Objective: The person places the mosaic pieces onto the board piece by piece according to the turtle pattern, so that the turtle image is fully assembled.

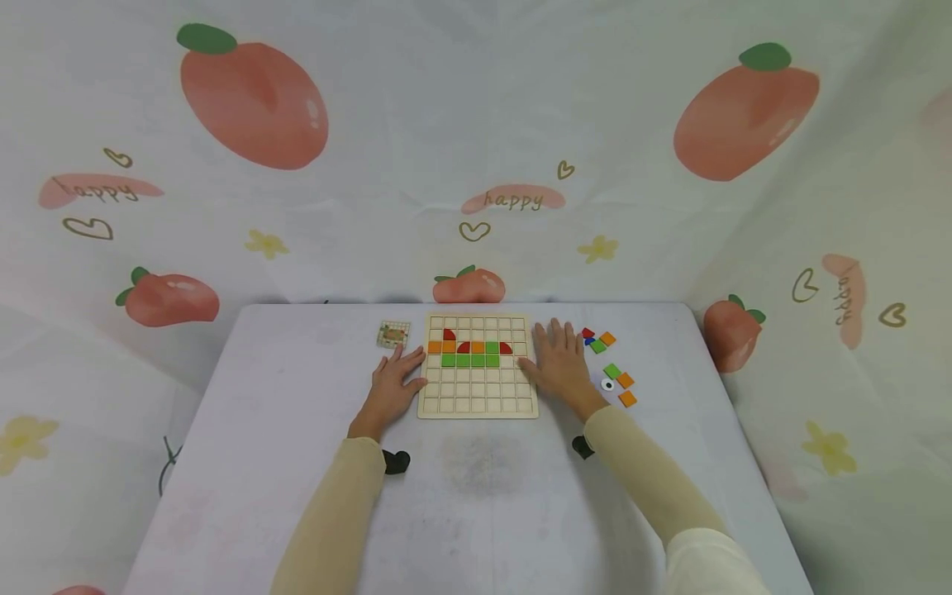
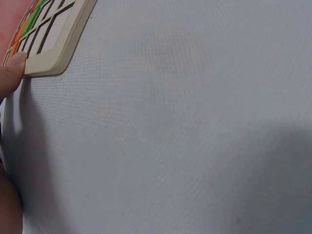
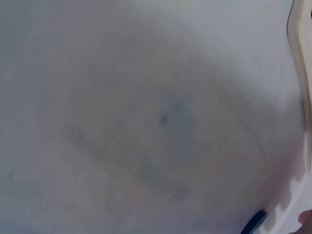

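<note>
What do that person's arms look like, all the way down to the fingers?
A long beige fabric sleeve covers the left arm, and a matching beige sleeve the right, with white cloth higher up. A small black rounded object shows by the left wrist, another small black object by the right. The left grip and right grip wear no gloves.

Flat pale gridded board (image 1: 478,389), green, orange and red tiles (image 1: 478,361) across its upper half.

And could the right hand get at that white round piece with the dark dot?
Probably yes: the white round piece lies uncovered, close to the right hand, though the fingers point away, so it would likely have to draw back.
</note>
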`<action>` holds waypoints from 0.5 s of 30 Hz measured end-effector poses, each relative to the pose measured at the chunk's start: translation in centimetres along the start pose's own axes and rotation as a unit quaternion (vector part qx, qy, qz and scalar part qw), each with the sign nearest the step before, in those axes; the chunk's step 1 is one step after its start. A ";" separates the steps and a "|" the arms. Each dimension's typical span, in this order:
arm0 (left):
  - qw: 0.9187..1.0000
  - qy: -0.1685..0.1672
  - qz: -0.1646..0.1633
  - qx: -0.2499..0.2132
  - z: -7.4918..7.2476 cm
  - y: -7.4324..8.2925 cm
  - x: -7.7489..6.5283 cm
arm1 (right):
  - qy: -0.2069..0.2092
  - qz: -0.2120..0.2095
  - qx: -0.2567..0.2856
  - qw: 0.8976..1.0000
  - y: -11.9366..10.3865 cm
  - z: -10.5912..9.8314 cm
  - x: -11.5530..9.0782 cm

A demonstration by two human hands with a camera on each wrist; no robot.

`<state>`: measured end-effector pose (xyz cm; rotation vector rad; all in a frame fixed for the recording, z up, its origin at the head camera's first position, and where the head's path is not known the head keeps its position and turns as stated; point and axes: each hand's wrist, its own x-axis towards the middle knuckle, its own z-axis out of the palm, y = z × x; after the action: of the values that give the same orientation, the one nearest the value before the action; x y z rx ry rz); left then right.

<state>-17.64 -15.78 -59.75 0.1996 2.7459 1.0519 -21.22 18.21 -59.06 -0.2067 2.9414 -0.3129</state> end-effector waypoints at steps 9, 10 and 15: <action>1.000 0.006 0.007 0.004 0.2 -0.2 0.0 | -0.015 0.020 0.014 1.000 2.5 -0.5 -0.9; 1.000 0.005 0.006 0.003 0.2 -0.2 0.0 | -0.015 0.022 0.021 0.999 2.8 -0.6 -1.0; 1.000 0.005 0.006 0.005 0.2 -0.4 0.2 | -0.021 0.042 0.034 0.998 4.4 -1.1 -1.1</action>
<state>-17.76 -15.86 -60.18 0.2135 2.7628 1.0442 -20.86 22.82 -58.79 -0.0799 2.8835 -0.3918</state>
